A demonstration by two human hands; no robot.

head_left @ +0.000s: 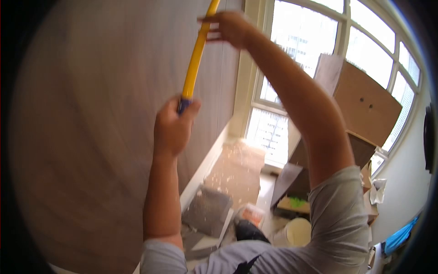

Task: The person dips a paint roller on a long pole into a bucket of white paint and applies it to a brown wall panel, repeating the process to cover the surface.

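A yellow pole (194, 68) with a dark blue end rises at a slant along the wood-grained wall panel (109, 91) and leaves the top of the view. My left hand (173, 125) is closed round its blue lower end, the thumb lying along it. Higher up, my right hand (228, 29) reaches across with its fingers laid loosely about the pole; motion blurs them a little. The pole's upper end is out of view.
Large windows (305, 27) fill the right side. Brown boards (367, 98) lean before them. On the floor lie a stained cardboard sheet (237, 171) and a grey mat (207, 210). A whitish bucket (299, 232) stands near my dark shoe (250, 230). A blue bag (400, 236) sits lower right.
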